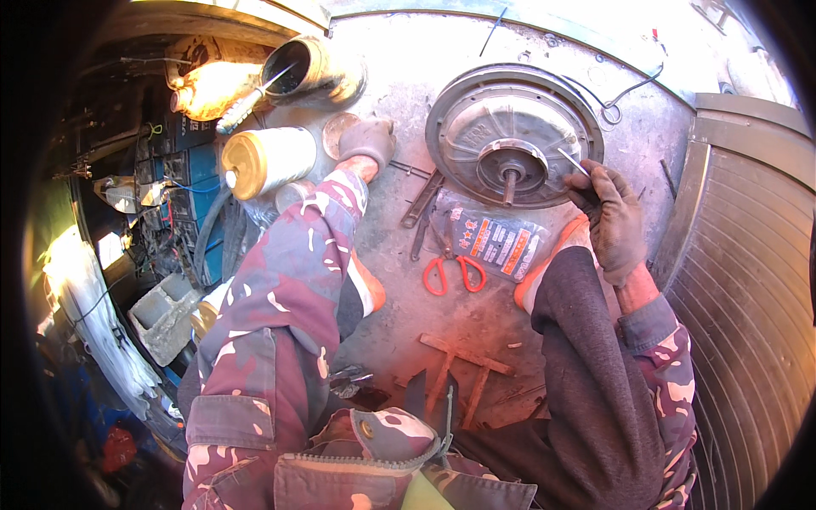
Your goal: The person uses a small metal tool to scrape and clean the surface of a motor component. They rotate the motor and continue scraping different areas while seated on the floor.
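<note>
My left hand [365,141], greyish and with fingers curled, is beside a round flat lid [338,129]; what its fingers hold, if anything, is hidden. A white jar with a gold-coloured lid [253,166] stands to its left. My right hand [614,217] grips a thin metal rod [573,160] at the right side of a round grey wheel hub [470,127], which has an axle pointing toward me. Below the hub lie a printed plastic bag [506,240], red-handled scissors [455,274] and metal bars [422,197].
An open dirty container [336,72] with a tool across it and a stained jug [217,85] stand upper left. Batteries [183,127] and a concrete block [166,319] line the left. A slatted panel [735,255] borders the right. Rusty metal pieces [463,348] lie below.
</note>
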The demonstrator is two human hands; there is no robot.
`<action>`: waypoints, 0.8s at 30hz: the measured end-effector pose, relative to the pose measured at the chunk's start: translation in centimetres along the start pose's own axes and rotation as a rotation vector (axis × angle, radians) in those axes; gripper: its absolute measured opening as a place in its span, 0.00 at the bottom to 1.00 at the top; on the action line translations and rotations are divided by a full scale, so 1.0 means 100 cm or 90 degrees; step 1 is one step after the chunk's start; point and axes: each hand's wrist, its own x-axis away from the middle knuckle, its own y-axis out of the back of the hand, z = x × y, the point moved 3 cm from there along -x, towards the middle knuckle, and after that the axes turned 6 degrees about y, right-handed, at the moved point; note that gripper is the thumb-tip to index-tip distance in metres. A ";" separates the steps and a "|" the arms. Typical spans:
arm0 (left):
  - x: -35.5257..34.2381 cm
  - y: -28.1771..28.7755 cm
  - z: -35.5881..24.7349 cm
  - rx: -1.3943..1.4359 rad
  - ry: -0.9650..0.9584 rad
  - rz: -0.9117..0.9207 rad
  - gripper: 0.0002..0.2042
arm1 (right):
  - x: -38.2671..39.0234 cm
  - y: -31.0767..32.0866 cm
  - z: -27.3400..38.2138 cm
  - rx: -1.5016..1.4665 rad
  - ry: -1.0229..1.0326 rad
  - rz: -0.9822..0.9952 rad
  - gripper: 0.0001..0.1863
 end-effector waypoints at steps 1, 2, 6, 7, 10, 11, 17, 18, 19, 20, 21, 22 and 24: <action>0.000 -0.002 0.001 0.015 -0.001 -0.009 0.16 | 0.001 -0.002 0.001 0.005 0.008 0.013 0.20; 0.000 -0.002 0.003 0.030 -0.002 -0.019 0.15 | 0.001 -0.003 0.002 0.008 0.012 0.017 0.20; 0.007 0.008 0.010 0.202 0.000 -0.123 0.14 | 0.007 -0.011 0.010 0.023 0.037 0.038 0.19; 0.009 0.011 0.009 0.292 -0.003 -0.118 0.14 | 0.008 -0.013 0.013 0.028 0.038 0.041 0.19; 0.013 0.024 0.000 0.571 -0.021 -0.071 0.09 | 0.013 -0.022 0.024 0.042 0.049 0.050 0.19; 0.017 0.030 -0.004 0.713 -0.062 -0.049 0.09 | 0.014 -0.025 0.028 0.051 0.051 0.052 0.18; 0.050 0.072 -0.023 1.049 -0.270 0.033 0.09 | 0.025 -0.045 0.053 0.137 0.093 0.133 0.16; 0.056 0.077 -0.024 1.047 -0.258 0.037 0.09 | 0.027 -0.048 0.056 0.152 0.096 0.143 0.16; 0.061 0.081 -0.026 1.055 -0.264 0.041 0.10 | 0.028 -0.051 0.058 0.163 0.089 0.146 0.15; 0.067 0.084 -0.028 1.071 -0.269 0.051 0.10 | 0.029 -0.055 0.059 0.170 0.081 0.149 0.15; 0.074 0.085 -0.032 1.080 -0.269 0.053 0.10 | 0.030 -0.058 0.060 0.170 0.075 0.155 0.15; 0.082 0.084 -0.036 1.097 -0.267 0.062 0.11 | 0.032 -0.060 0.061 0.177 0.066 0.146 0.15; 0.105 0.078 -0.045 1.133 -0.242 0.105 0.12 | 0.034 -0.065 0.061 0.167 0.056 0.153 0.14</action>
